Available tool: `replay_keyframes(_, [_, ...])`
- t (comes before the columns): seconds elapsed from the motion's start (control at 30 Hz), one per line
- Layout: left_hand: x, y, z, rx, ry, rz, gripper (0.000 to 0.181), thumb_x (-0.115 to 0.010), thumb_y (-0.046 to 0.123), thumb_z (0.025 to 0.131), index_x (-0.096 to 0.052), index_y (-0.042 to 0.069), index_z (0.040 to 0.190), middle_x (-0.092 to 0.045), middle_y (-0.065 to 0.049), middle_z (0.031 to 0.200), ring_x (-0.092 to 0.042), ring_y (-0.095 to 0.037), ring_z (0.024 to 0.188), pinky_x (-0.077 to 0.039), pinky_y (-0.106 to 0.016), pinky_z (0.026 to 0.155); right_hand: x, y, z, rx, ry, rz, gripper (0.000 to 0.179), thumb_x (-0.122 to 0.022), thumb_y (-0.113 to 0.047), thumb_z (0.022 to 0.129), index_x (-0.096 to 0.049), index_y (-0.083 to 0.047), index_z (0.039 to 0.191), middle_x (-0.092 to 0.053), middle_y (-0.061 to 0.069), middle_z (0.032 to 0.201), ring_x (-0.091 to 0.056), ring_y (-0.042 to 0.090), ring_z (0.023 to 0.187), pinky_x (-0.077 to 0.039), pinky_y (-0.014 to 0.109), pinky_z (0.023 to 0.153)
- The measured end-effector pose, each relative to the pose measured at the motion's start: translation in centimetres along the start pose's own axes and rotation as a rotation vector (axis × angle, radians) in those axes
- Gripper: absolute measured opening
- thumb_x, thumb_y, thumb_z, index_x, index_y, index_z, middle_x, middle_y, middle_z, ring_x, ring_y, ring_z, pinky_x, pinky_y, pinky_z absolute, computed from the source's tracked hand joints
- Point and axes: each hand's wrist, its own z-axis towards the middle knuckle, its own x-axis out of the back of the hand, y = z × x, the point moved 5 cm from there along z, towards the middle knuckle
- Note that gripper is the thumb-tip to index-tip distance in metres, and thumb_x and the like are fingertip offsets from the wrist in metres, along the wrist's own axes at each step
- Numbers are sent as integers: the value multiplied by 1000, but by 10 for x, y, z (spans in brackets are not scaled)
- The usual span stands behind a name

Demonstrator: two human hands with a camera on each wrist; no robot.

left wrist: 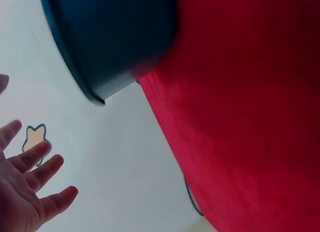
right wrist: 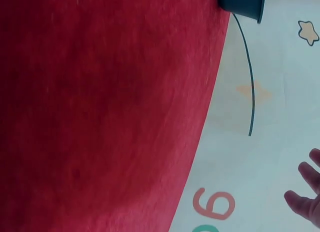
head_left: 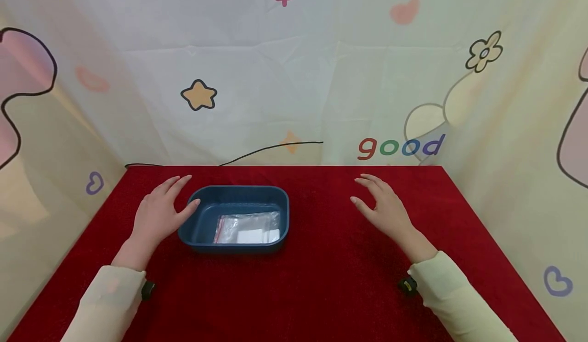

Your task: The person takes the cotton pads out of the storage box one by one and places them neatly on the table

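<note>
A blue rectangular bin (head_left: 257,247) with rounded corners stands on the red tabletop, left of the middle. Inside it lies a clear plastic zip bag (head_left: 250,224) with a red strip along one edge and something white in it. My left hand (head_left: 158,209) is at the bin's left side, fingers spread and relaxed, its thumb overlapping the rim in the head view. The left wrist view shows those fingers apart with nothing between them. My right hand (head_left: 383,206) hovers to the right of the bin, fingers loosely extended and holding nothing.
The red cloth (head_left: 321,296) covers the table up to its straight back edge. Behind and on both sides hangs a pale curtain (head_left: 294,76) printed with a star, hearts, a flower and the word "good". Dark bands sit at both wrists.
</note>
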Motion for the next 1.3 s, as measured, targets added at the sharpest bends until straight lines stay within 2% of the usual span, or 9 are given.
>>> replay_keyframes(0.1, [-6,-4,-3,35,-11,-53,79,-75,30,89,-40,4,154,-45,-31,153,-50,-52,133,-51,-69,100,-5,-3,-1,10,-14,16,51,-66,-21,98,-54,0,143,-51,24,151,-46,43,141,-44,63,114])
replay_keyframes(0.37, [-20,-16,-10,144,-85,-212,77,-68,23,95,-31,-2,158,-38,-34,157,-41,-54,140,-46,-70,106,-19,-16,-2,24,-36,67,49,-66,-17,98,-54,0,143,-55,23,148,-49,42,140,-43,61,116])
replay_keyframes(0.6, [-27,-20,-12,203,-112,-348,69,-60,20,101,-29,-5,157,-40,-33,156,-43,-52,139,-44,-68,110,-29,-27,-1,38,-49,110,44,-66,-16,98,-58,-1,139,-59,21,143,-54,40,135,-47,59,113])
replay_keyframes(0.83, [-36,-23,-11,287,-182,-449,65,-52,21,105,-26,-5,159,-39,-33,157,-42,-51,142,-42,-65,114,-41,-40,1,60,-80,137,39,-67,-17,98,-63,-1,133,-65,19,136,-59,38,129,-50,57,110])
replay_keyframes(1.07, [-44,-29,-11,372,-234,-518,64,-47,23,108,-23,-4,160,-36,-32,160,-39,-51,145,-40,-63,117,-50,-55,8,76,-157,149,41,-71,-20,96,-64,-2,132,-66,18,136,-61,37,126,-52,54,108])
replay_keyframes(1.3, [-50,-31,-10,408,-251,-597,60,-42,22,109,-23,-4,160,-35,-32,161,-37,-50,147,-37,-60,120,-55,-69,21,67,-240,171,43,-72,-22,95,-64,-4,133,-65,18,138,-61,35,127,-53,53,108])
